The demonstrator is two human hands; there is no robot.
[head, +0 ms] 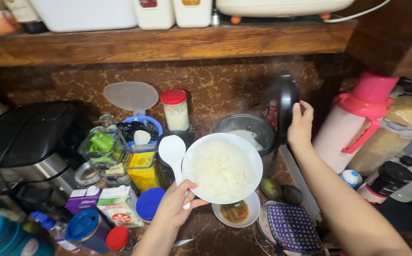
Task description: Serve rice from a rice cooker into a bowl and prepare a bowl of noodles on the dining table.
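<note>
My left hand holds a white bowl heaped with cooked rice, and a white rice paddle is pinched in the same hand against the bowl's rim. My right hand rests flat against the raised black lid of the open rice cooker, whose pot still has rice inside. Faint steam rises above the cooker.
A small white dish with brown food sits below the bowl. Jars, a red-lidded shaker, cartons and containers crowd the left; a black appliance far left. A pink thermos and bottles stand right. A wooden shelf overhangs.
</note>
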